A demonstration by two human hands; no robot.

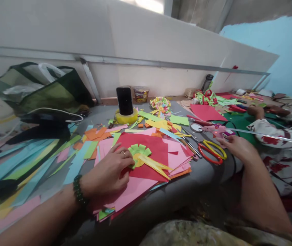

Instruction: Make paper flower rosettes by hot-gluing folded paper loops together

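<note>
A green and yellow paper rosette (138,158) with two yellow ribbon tails lies on a red paper sheet (158,147). My left hand (112,167), wearing a ring and a green bead bracelet, has its curled fingers on the rosette's left edge. Beneath the red sheet is a stack of pink paper (133,198). Off to the right, my right hand (238,147) is closed around a pink glue gun (216,130); a long clear glue stick (266,135) extends from its back. Scissors (211,152) with red and yellow handles lie just left of that hand.
Behind the paper scraps, a phone (124,101) leans upright in a yellow tape roll (126,117). A printed cup (141,94) and a multicoloured paper flower (160,104) stand beyond. Coloured strips (30,167) and a green bag (51,89) occupy the left. Another person's sleeve (271,133) is at right.
</note>
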